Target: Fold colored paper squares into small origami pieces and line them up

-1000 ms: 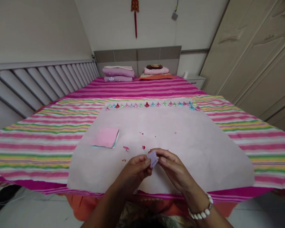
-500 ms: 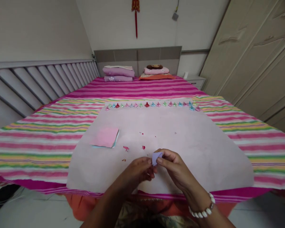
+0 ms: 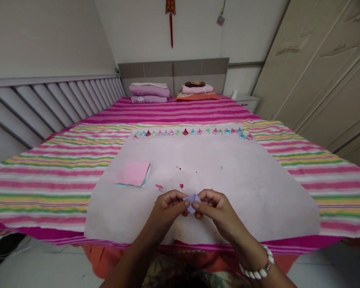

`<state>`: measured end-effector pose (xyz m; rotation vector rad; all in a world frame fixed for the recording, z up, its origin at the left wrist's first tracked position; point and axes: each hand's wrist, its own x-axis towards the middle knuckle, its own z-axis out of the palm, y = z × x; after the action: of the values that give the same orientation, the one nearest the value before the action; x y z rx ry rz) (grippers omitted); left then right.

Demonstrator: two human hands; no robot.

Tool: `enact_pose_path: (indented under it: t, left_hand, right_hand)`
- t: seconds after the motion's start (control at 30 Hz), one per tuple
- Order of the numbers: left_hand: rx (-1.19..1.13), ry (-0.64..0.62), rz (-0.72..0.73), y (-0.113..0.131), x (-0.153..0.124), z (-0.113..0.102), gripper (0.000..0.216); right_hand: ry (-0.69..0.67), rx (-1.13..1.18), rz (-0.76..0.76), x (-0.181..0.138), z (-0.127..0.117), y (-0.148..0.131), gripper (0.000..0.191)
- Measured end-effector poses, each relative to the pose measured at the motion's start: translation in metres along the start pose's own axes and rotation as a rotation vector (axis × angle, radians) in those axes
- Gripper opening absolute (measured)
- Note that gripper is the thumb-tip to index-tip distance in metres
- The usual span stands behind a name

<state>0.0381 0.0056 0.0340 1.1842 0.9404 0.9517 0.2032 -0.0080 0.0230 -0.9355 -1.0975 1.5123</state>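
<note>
A small folded lilac paper piece (image 3: 191, 201) is pinched between both hands, just above the near edge of a pale pink sheet (image 3: 243, 188) spread on the bed. My left hand (image 3: 167, 208) grips its left side with thumb and fingertips. My right hand (image 3: 214, 208) grips the right side; a white bead bracelet sits on that wrist. A stack of pink square papers (image 3: 133, 174) lies to the left, apart from the hands. A row of several small folded paper shapes (image 3: 192, 132) in mixed colours lines the sheet's far edge.
Tiny red paper scraps (image 3: 159, 187) lie just beyond the hands. The bed has a pink striped cover (image 3: 48, 176), folded bedding (image 3: 150, 93) at the headboard, a slatted rail on the left and a wardrobe (image 3: 327, 80) on the right.
Both hands have drawn closer together around the lilac paper, which now looks flatter and more folded. The left hand rose to meet it.
</note>
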Motion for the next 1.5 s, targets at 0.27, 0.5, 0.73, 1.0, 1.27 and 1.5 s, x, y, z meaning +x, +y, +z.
enact_pose_path:
  t: [0.27, 0.5, 0.73, 1.0, 1.27, 1.5]
  left_hand:
    - [-0.103, 0.019, -0.004, -0.005, -0.002, 0.003, 0.012]
    - [-0.088, -0.013, 0.037, -0.007, -0.002, 0.001, 0.006]
    - [-0.083, 0.002, 0.045, -0.004, -0.005, 0.002, 0.012]
    - [-0.105, -0.003, -0.014, 0.002, -0.006, 0.006, 0.017]
    - [-0.098, 0.040, 0.039, 0.002, -0.007, 0.005, 0.019]
    - [-0.085, 0.096, -0.024, 0.004, -0.007, 0.006, 0.022]
  right_hand:
    - [-0.004, 0.041, -0.043, -0.002, -0.002, 0.005, 0.016]
    - [0.060, 0.075, -0.069, -0.004, -0.001, 0.007, 0.009]
    - [0.080, 0.005, -0.144, -0.005, 0.001, 0.003, 0.004]
    - [0.084, -0.082, -0.143, -0.005, 0.004, -0.001, 0.006]
    - [-0.041, 0.007, -0.114, -0.007, -0.002, 0.003, 0.024]
    - [0.038, -0.062, -0.073, -0.005, 0.003, -0.001, 0.025]
